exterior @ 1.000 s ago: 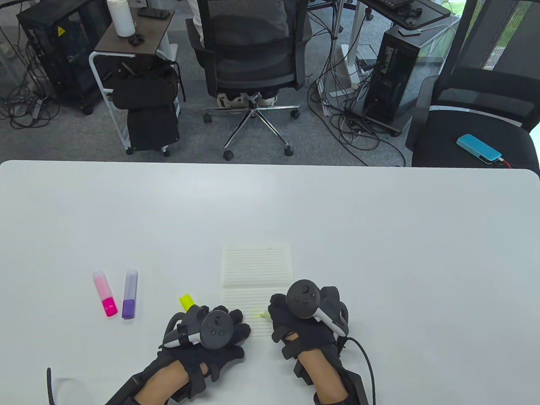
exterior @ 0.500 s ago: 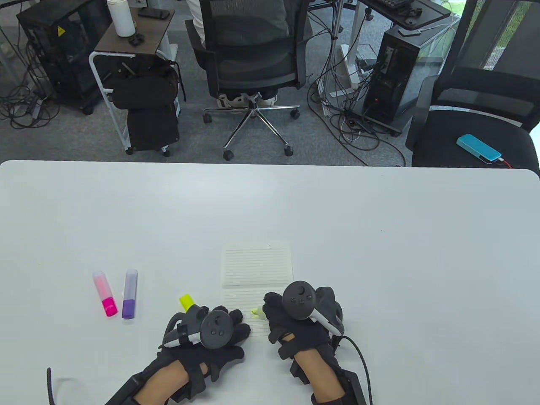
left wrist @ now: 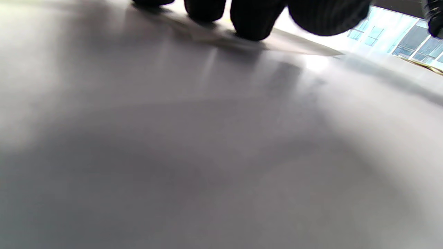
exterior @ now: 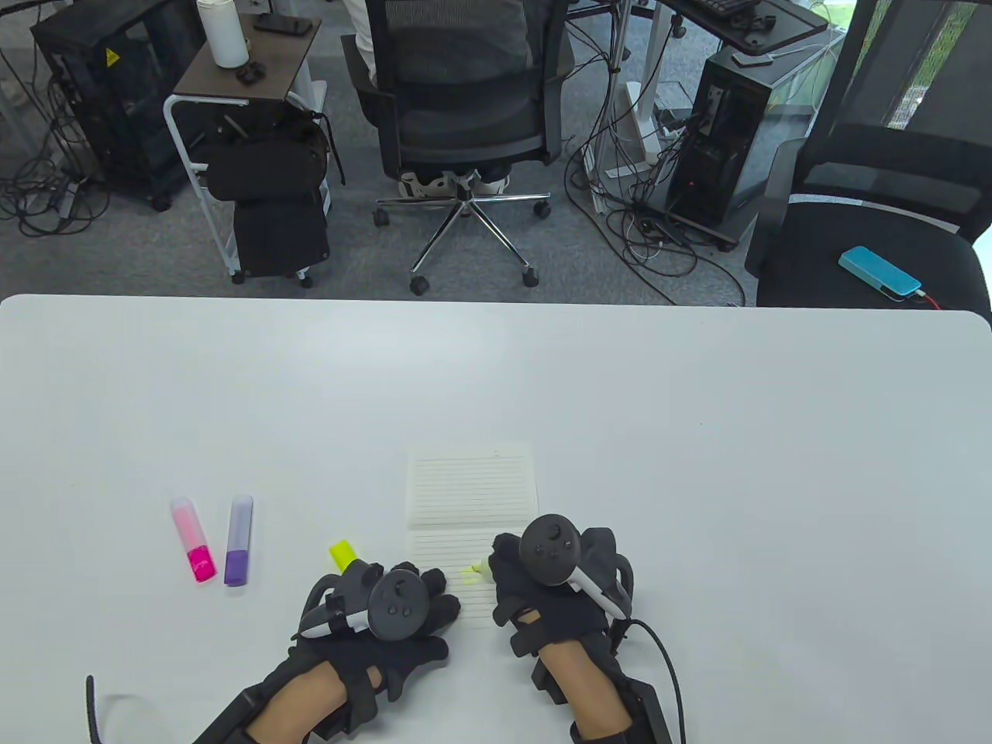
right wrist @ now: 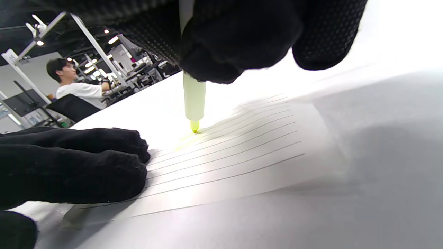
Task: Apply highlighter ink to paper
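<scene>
A lined sheet of paper (exterior: 473,496) lies on the white table (exterior: 697,434). My right hand (exterior: 542,581) grips an uncapped yellow highlighter (right wrist: 193,103) nearly upright, its tip touching the paper (right wrist: 242,145) beside a faint yellow mark (exterior: 470,576). My left hand (exterior: 403,612) rests flat on the paper's near left corner; its fingertips (left wrist: 256,20) press the sheet's edge in the left wrist view. The yellow cap (exterior: 342,553) lies just beyond my left hand.
A pink highlighter (exterior: 194,540) and a purple highlighter (exterior: 239,540) lie capped on the table to the left. Office chairs, computer towers and cables stand on the floor beyond the far table edge. A cable runs from my right wrist.
My right hand slid the highlighter tip left across the paper, then a little back right, leaving a yellow mark. My left hand has stayed in place.
</scene>
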`<state>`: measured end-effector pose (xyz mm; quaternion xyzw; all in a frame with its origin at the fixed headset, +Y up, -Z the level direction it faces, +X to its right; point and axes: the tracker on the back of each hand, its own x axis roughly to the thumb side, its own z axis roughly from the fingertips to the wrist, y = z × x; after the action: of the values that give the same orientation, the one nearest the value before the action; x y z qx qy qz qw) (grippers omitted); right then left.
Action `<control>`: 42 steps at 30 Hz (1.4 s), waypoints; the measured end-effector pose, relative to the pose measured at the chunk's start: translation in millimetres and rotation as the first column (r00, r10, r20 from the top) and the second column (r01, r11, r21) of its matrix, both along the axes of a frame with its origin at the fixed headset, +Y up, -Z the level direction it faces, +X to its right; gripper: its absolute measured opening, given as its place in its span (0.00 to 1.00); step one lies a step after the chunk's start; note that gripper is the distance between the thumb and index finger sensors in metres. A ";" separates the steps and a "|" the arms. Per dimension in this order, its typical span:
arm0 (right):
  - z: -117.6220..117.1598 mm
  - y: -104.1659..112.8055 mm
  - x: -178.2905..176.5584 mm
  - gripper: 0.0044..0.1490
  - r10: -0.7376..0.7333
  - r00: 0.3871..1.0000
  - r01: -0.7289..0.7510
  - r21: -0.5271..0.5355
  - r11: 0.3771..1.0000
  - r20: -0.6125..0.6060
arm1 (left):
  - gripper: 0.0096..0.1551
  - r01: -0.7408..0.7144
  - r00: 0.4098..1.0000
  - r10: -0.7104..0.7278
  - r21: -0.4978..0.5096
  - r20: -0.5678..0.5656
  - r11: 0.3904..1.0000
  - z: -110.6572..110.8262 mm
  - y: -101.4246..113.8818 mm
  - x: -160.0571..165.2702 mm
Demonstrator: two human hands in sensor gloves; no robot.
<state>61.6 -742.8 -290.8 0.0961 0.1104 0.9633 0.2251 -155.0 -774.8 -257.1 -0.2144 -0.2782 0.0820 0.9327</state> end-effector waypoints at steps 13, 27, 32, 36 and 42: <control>0.8 -5.0 -4.0 0.25 -0.044 0.999 0.044 -0.027 0.999 0.007 | 0.38 0.000 1.000 0.000 -0.003 -0.001 1.000 -0.1 -0.3 0.1; 2.0 -1.9 -1.6 0.25 -0.013 1.000 0.014 -0.036 0.999 0.027 | 0.38 0.000 1.000 0.000 -0.005 0.000 1.000 -0.2 -0.4 0.0; 2.5 0.8 2.1 0.25 -0.003 0.999 0.004 -0.030 1.000 0.050 | 0.38 0.000 1.000 0.000 -0.005 0.000 1.000 -0.2 -0.4 0.0; 2.1 -5.3 -4.4 0.25 -0.073 0.997 0.074 -0.070 0.995 0.005 | 0.38 0.001 1.000 -0.001 -0.005 0.002 1.000 -0.3 -0.2 -0.2; 2.3 -1.1 0.2 0.25 -0.008 0.999 0.010 -0.046 0.999 0.040 | 0.38 -0.002 1.000 0.002 -0.010 0.001 1.000 -0.4 0.0 -0.1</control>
<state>61.9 -743.9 -288.5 0.0723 0.1278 0.9611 0.2338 -155.1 -774.8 -257.5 -0.2189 -0.2783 0.0844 0.9314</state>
